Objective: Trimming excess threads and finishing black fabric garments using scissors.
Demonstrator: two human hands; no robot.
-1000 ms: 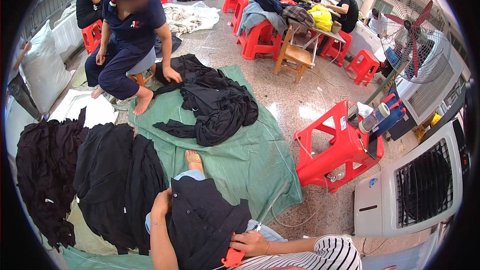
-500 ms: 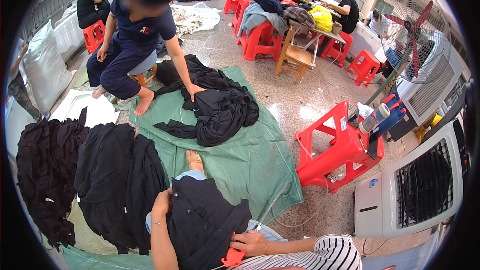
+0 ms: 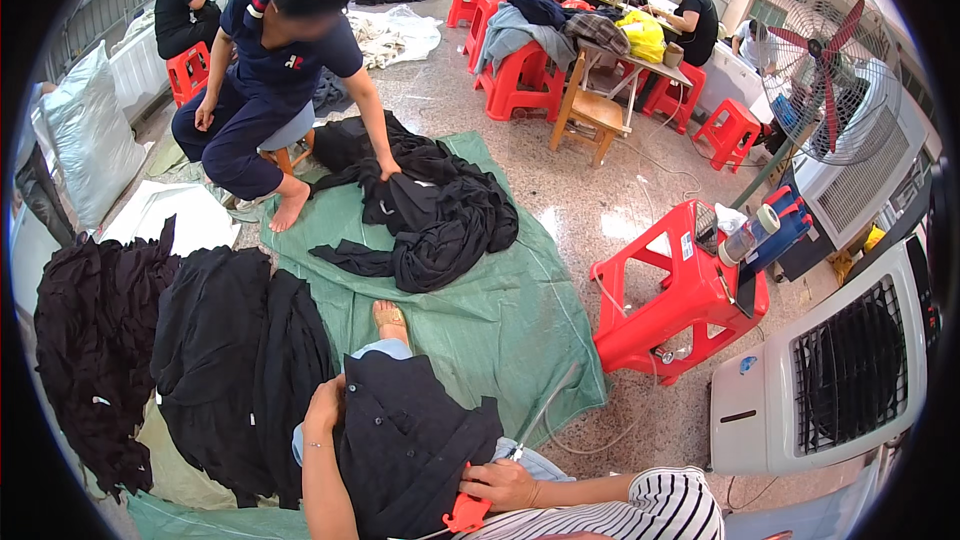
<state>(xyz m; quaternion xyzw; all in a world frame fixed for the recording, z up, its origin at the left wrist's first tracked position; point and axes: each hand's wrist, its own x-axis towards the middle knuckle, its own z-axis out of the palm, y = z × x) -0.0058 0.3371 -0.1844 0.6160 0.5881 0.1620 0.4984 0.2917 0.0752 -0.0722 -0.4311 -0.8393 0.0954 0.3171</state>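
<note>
A black buttoned shirt [image 3: 415, 440] lies spread over my lap. At its left edge my left hand [image 3: 324, 408] grips the cloth, its fingertips tucked partly out of sight behind the fold. My right hand [image 3: 502, 485] rests on the shirt's lower right side, closed around a red plastic tool [image 3: 466, 513] whose kind I cannot make out. A thin metal tube [image 3: 548, 405] sticks out beyond that hand; whether it joins the red tool is hidden.
Piles of black garments [image 3: 225, 360] lie to my left, and another heap [image 3: 450, 210] is on the green sheet [image 3: 500, 310]. A seated co-worker [image 3: 290, 50] reaches into that heap. Right of me stand a red stool [image 3: 650, 290], an air cooler [image 3: 820, 380] and a fan [image 3: 820, 55].
The co-worker's hand has shifted slightly on the black heap and now lifts a fold of cloth. My own hands and the shirt stay in place.
</note>
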